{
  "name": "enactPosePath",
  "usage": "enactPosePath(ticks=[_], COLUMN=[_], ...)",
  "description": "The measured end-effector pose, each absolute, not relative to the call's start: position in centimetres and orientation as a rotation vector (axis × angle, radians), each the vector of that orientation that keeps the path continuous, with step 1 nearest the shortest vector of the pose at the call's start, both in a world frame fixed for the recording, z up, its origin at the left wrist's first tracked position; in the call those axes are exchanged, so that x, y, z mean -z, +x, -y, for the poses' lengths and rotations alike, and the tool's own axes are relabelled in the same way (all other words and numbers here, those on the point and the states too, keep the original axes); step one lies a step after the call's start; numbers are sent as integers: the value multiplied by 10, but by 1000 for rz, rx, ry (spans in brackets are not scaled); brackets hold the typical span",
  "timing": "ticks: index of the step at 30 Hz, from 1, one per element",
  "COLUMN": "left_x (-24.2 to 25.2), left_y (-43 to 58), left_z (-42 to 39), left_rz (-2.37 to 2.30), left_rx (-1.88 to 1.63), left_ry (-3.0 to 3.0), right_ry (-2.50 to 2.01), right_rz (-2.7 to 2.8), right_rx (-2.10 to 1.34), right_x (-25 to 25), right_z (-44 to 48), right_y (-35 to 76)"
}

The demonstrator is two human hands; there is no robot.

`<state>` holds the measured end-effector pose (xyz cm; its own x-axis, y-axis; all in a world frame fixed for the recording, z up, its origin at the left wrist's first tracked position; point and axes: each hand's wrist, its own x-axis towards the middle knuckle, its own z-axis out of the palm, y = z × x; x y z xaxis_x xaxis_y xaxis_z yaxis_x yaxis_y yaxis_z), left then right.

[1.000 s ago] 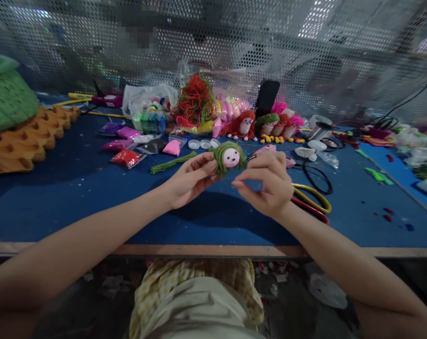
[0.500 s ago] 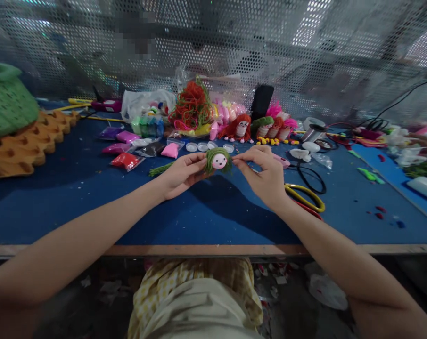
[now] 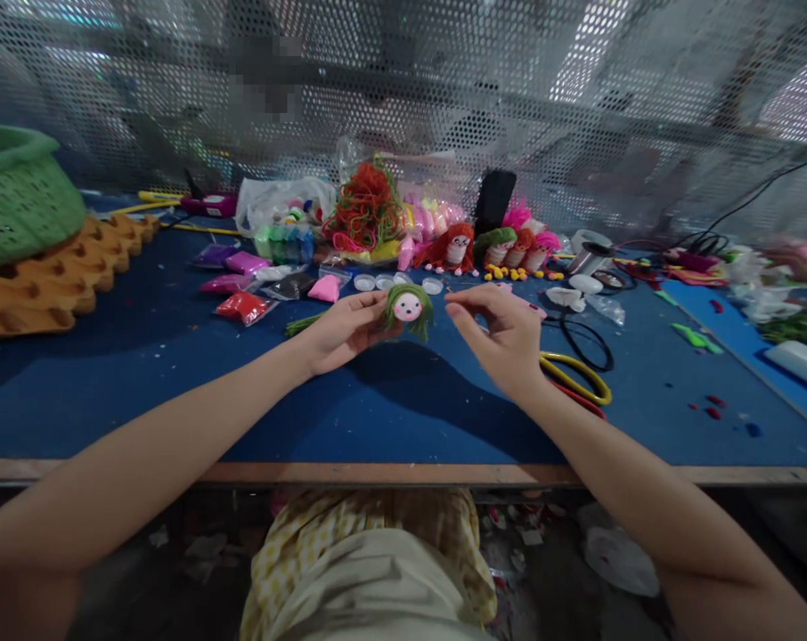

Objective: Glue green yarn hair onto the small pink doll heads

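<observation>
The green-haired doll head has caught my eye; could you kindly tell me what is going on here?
A person's left hand holds the green-haired doll head above the blue table, its face toward the viewer. The right hand is raised beside it, apart from the hair, thumb and forefinger close together; whether they pinch anything is too small to tell. Behind the hands, an orange-haired doll sits beside other yarn-haired dolls.
</observation>
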<state>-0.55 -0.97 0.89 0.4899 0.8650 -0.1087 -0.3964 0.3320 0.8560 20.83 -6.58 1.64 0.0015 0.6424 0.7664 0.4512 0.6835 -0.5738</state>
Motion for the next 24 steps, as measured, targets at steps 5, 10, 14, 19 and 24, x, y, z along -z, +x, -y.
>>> enactPosePath(ticks=[5, 10, 14, 19, 24], left_x=[-7, -7, -7, -7, -7], left_y=[-4, -3, -2, -2, -1], left_z=[14, 16, 18, 18, 16], left_rz=[-537, -527, -545, -565, -597], left_rx=[-844, -838, -846, -848, -880], left_ry=[944, 963, 964, 947, 913], right_ry=[-831, -866, -898, -860, -771], right_rz=[1799, 1795, 1795, 1806, 1834], right_rx=[268, 310, 339, 312, 156], right_x=[-14, -12, -14, -16, -18], right_z=[68, 66, 68, 70, 74], right_y=[206, 206, 205, 205, 206])
